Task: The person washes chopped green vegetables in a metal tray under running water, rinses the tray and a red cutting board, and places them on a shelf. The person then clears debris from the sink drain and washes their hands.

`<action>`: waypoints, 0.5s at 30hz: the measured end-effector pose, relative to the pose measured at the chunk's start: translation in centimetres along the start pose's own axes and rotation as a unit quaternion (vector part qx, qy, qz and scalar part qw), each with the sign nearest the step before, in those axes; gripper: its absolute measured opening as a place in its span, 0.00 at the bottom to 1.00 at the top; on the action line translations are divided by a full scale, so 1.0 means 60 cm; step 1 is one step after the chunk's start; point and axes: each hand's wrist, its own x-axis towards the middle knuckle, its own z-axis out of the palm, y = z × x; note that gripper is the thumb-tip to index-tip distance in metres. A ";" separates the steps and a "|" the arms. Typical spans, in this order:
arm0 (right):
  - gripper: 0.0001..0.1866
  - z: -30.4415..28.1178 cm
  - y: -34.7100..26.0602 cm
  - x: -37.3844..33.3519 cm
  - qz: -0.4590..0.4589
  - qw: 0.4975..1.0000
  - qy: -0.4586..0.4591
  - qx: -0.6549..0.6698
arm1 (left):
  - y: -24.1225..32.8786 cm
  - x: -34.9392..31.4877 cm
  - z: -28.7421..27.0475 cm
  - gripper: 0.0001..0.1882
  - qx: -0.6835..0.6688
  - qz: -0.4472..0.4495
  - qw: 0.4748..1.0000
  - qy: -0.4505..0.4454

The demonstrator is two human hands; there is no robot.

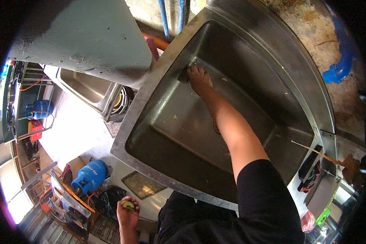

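Observation:
My right arm reaches down into a large steel sink (182, 136). My right hand (198, 79) is near the sink's far left corner, its fingers apart and low against the metal. A dark patch lies beside those fingers; I cannot tell whether it is a thing or a shadow. Small pale scraps (175, 117) are scattered over the sink floor, and my forearm partly covers the round drain (216, 127). Outside the sink, low at the left, my left hand (127, 215) is closed around a small pale-green piece with a dark rim (128, 205).
A grey pillar (85, 38) rises left of the sink. Beyond it stands a second steel sink (85, 87). A blue gas cylinder (90, 177) and a black plastic bag (112, 201) are at the lower left. A blue pipe (340, 69) runs along the right wall.

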 end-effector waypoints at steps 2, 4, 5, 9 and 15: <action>0.22 0.003 0.026 -0.072 -0.054 0.998 -0.029 -0.021 | 0.006 0.001 -0.001 0.14 -0.006 -0.002 1.000 0.001; 0.22 0.005 0.043 -0.175 -0.034 0.996 -0.075 -0.028 | 0.011 0.004 0.001 0.14 -0.010 -0.012 1.000 -0.013; 0.22 0.005 0.044 -0.234 -0.042 0.993 -0.094 -0.049 | 0.014 0.006 0.004 0.14 -0.010 -0.010 1.000 -0.020; 0.24 -0.013 0.052 -0.337 0.006 0.962 -0.268 -0.049 | 0.011 0.019 0.020 0.15 -0.020 0.004 0.999 -0.042; 0.22 -0.026 0.131 -0.153 0.127 0.992 0.016 -0.008 | 0.005 0.025 0.047 0.14 0.020 -0.008 0.999 -0.035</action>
